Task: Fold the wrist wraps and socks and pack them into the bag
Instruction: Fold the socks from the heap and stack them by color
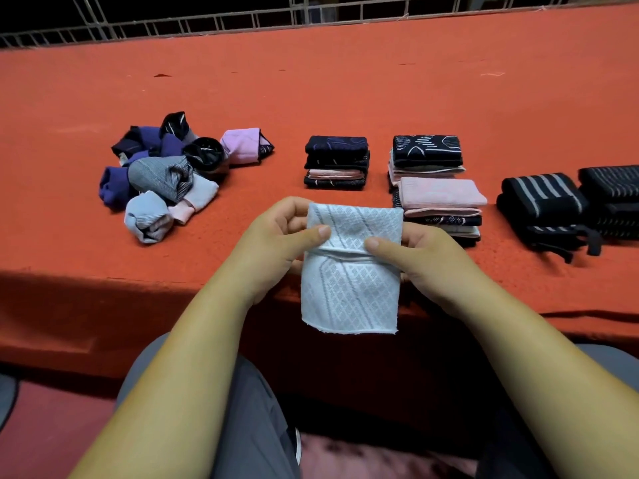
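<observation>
A white sock (349,292) with a grey diamond pattern hangs over the table's near edge, its top part folded over. My left hand (276,236) pinches its left side, thumb on the fold. My right hand (425,257) pinches the right side the same way. To the left lies a loose pile of balled socks (155,178) in purple, grey, black and pink. Behind the hands stand two stacks of folded socks (336,162), (439,195). At the far right sit black striped wrist wraps (543,205), (612,198).
The orange cloth-covered table (311,91) runs wide behind the piles. A metal railing (207,22) lines its far edge. My grey-trousered legs (249,409) are below the near edge. No bag is in view.
</observation>
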